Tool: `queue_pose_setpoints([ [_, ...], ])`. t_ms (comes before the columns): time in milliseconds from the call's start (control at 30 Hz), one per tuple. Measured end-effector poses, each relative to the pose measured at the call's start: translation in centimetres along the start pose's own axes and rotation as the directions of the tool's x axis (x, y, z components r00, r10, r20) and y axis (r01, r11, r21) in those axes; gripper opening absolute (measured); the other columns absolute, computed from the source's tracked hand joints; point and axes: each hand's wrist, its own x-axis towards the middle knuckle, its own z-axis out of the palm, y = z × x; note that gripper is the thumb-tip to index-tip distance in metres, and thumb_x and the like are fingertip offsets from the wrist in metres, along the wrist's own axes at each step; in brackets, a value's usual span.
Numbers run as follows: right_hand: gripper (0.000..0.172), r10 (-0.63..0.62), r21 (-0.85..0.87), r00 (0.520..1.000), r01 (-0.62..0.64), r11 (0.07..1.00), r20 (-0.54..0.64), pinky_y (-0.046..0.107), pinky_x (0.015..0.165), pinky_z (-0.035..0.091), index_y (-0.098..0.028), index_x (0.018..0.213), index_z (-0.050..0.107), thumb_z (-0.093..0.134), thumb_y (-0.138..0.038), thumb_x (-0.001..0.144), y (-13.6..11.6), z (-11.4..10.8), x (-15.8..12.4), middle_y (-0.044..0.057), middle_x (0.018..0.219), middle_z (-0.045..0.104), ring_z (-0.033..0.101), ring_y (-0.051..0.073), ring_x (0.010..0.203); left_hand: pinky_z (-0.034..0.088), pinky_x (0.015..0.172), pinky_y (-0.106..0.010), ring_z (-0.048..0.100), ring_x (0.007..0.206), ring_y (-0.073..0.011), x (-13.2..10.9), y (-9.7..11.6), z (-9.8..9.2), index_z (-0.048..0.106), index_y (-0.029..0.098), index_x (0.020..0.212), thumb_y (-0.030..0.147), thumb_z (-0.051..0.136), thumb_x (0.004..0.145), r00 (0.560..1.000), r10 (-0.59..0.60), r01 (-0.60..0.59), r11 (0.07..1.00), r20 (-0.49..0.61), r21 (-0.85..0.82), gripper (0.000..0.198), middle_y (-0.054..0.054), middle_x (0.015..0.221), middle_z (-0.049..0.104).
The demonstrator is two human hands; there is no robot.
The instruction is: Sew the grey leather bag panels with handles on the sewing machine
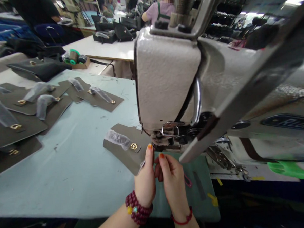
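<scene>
Grey-brown leather panel [125, 155] lying flat on the pale blue table cover [68, 179], just left of and ahead of the fingertips, one corner close to the presser foot [160, 138] of the sewing machine [167, 75]. Probably light and fairly stiff, though bendable, with a slightly slick face. Best grip likely at the bare edges, clear of the gold clasp [134, 146] and the film-wrapped strap [117, 139], which looks soft and prone to sliding.

Left hand [144, 184]: thumb and forefinger pressed together, tips against the panel's near edge. Right hand [173, 184]: fingers [161, 161] also drawn together, just beside the left fingertips, close to the presser foot. Pale sliver showing below the left fingertips, too small to identify; any thread or fine item between the pads impossible to confirm.

Green mat [197, 183] beneath and right of the fingers, with a pink loop [187, 180] partly behind the right hand. More leather panels [17, 131] well left of the fingers. Needle area mostly hidden behind the machine head and fingertips; underside of the panel out of sight.
</scene>
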Motion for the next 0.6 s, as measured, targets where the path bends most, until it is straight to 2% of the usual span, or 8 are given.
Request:
queue_pose_setpoints([
  [100,0.042,-0.019,-0.039,0.998,0.017,0.999,-0.058,0.024,0.051,0.038,-0.017,0.069,0.059,0.05,-0.048,0.097,-0.3,0.4,0.4,0.002,0.061,0.06,0.05,0.012,0.051,0.047,0.077,-0.03,0.059,0.088,-0.0233,-1.0,-2.5,-2.5,0.067,0.025,0.106,0.049,0.067,0.079,0.997,0.043,-0.048,0.997,-0.068,-0.066,0.036,-0.005,0.1,0.067],
  [200,0.044,0.004,-0.023,0.998,-0.006,1.0,-0.066,0.024,0.053,0.041,-0.017,0.073,0.062,0.049,-0.052,0.096,-0.6,1.6,0.7,0.004,0.066,0.065,0.057,0.015,0.056,0.045,0.08,-0.027,0.056,0.104,-0.0222,0.0,-4.4,-8.1,0.061,0.027,0.116,0.057,0.059,0.085,0.969,0.134,-0.151,0.986,-0.209,-0.068,0.043,-0.004,0.119,0.061],
  [267,0.047,-0.004,-0.032,0.999,0.002,0.999,-0.048,0.023,0.052,0.038,-0.018,0.064,0.055,0.049,-0.054,0.094,-0.8,2.9,0.9,0.001,0.058,0.057,0.054,0.014,0.055,0.037,0.103,-0.035,0.044,0.129,-0.0276,2.9,-3.8,-11.7,0.054,0.027,0.132,0.05,0.053,0.092,0.926,0.377,-0.36,0.9,-0.025,0.244,0.047,-0.007,0.138,0.052],
  [300,0.049,-0.022,-0.045,0.998,0.02,0.999,-0.05,0.023,0.051,0.035,-0.019,0.06,0.049,0.049,-0.054,0.094,-0.9,3.5,1.1,-0.001,0.054,0.051,0.05,0.013,0.054,0.03,0.111,-0.042,0.037,0.136,-0.0313,5.0,-2.9,-12.9,0.05,0.026,0.138,0.05,0.05,0.093,0.855,0.475,-0.519,0.774,0.211,0.363,0.051,-0.009,0.146,0.045],
  [367,0.049,-0.065,-0.086,0.995,0.059,0.995,-0.081,0.023,0.052,0.031,-0.02,0.055,0.039,0.047,-0.049,0.095,-1.1,4.4,1.4,-0.003,0.051,0.041,0.042,0.011,0.053,0.014,0.118,-0.052,0.026,0.144,-0.0379,9.5,-0.4,-13.5,0.044,0.026,0.145,0.056,0.045,0.093,0.591,0.507,-0.801,0.458,0.627,0.385,0.06,-0.012,0.157,0.033],
  [467,0.046,-0.09,-0.11,0.989,0.077,0.991,-0.12,0.025,0.053,0.026,-0.02,0.055,0.034,0.045,-0.041,0.095,-1.2,4.8,1.6,-0.004,0.051,0.035,0.036,0.011,0.054,0.023,0.116,-0.055,0.034,0.139,-0.0424,14.6,3.4,-11.3,0.039,0.026,0.149,0.06,0.052,0.087,0.285,0.407,-0.95,0.24,0.868,0.199,0.072,-0.015,0.148,0.046],
  [533,0.045,-0.084,-0.098,0.992,0.074,0.992,-0.097,0.025,0.053,0.025,-0.02,0.055,0.034,0.046,-0.04,0.093,-1.2,4.3,1.5,-0.004,0.052,0.034,0.035,0.011,0.054,0.037,0.108,-0.052,0.052,0.122,-0.0414,15.7,5.4,-9.6,0.05,0.026,0.143,0.061,0.063,0.08,0.174,0.341,-0.981,0.144,0.924,0.132,0.073,-0.015,0.129,0.059],
  [600,0.044,-0.062,-0.085,0.996,0.057,0.995,-0.057,0.024,0.053,0.026,-0.02,0.055,0.036,0.047,-0.04,0.093,-1.2,3.7,1.4,-0.004,0.053,0.037,0.037,0.011,0.055,0.046,0.098,-0.048,0.06,0.106,-0.0373,15.3,6.8,-8.6,0.058,0.026,0.137,0.058,0.068,0.076,0.12,0.277,-0.993,0.038,0.953,0.114,0.069,-0.015,0.117,0.062],
])
